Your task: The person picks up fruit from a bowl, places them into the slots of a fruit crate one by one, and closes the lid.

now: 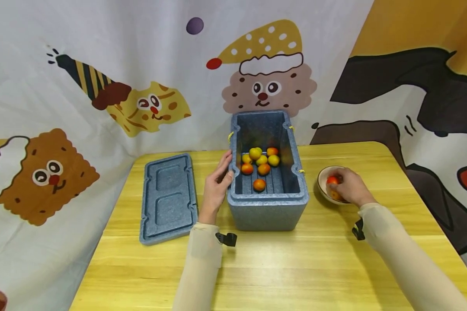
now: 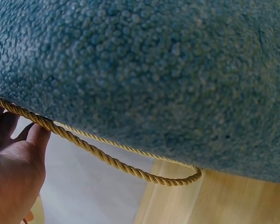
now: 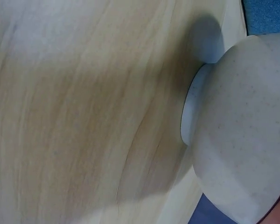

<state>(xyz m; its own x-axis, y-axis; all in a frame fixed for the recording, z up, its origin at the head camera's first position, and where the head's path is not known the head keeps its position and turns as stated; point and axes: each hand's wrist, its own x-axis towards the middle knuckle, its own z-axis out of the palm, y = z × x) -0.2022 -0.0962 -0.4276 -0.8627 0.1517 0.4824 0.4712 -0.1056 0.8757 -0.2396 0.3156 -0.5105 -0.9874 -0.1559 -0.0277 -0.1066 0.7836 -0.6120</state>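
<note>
A blue-grey foam box point(image 1: 268, 214) stands open-topped on the table, with several red-orange fruits point(image 1: 259, 185) and yellow fruits point(image 1: 273, 160) on its floor. Against the box's left wall rests my left hand point(image 1: 216, 190), fingers extended along it. The left wrist view shows that hand's fingertips at the speckled wall beside a twisted golden cord point(image 2: 107, 159). To the right of the box, my right hand point(image 1: 352, 186) reaches into a cream bowl point(image 1: 322, 190) and pinches a small red fruit point(image 1: 332, 180). An orange fruit point(image 1: 336, 195) lies below it. Only the bowl's outside point(image 3: 247, 116) shows in the right wrist view.
The box's recessed lid point(image 1: 169, 198) lies flat on the wooden table point(image 1: 280, 268), left of my left hand. Small yellow cord ends point(image 1: 301, 171) show at the box's rim. A cartoon-printed cloth point(image 1: 159, 56) hangs behind the table.
</note>
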